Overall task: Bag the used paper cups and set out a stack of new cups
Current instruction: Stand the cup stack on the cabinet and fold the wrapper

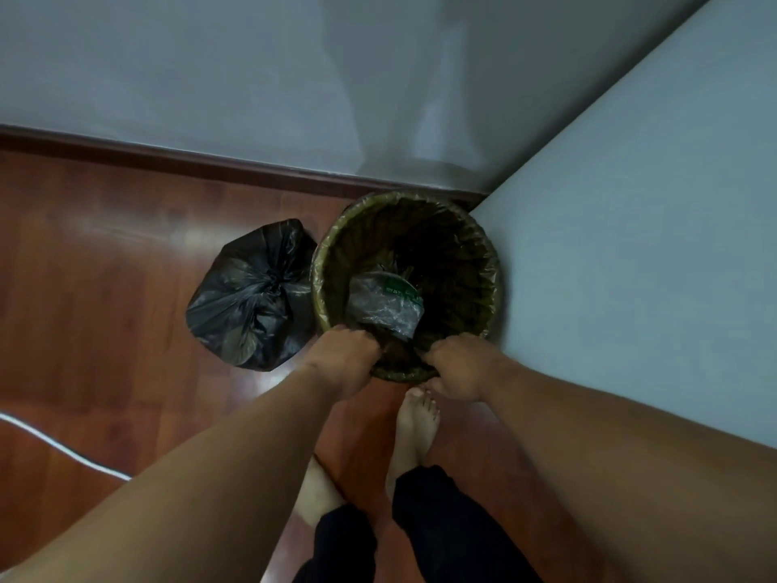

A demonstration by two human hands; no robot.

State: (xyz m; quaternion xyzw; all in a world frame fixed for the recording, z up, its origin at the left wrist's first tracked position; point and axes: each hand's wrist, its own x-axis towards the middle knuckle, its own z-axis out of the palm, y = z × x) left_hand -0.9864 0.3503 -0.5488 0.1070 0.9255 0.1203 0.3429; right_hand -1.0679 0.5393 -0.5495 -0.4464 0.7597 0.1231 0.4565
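A round waste bin [483, 263] stands on the floor in the corner, lined with a thin yellowish bag [323, 263] folded over its rim. Inside lies crumpled clear plastic packaging [384, 302] with a green label. My left hand [347, 357] grips the liner at the bin's near-left rim, fingers curled over the edge. My right hand [456, 363] grips the liner at the near-right rim in the same way. No paper cups are visible.
A tied black rubbish bag [250, 294] sits on the wooden floor, touching the bin's left side. A pale wall or cabinet face [630, 246] rises right of the bin. My bare feet [414, 427] stand just before the bin. A white cable [59, 446] crosses the floor at lower left.
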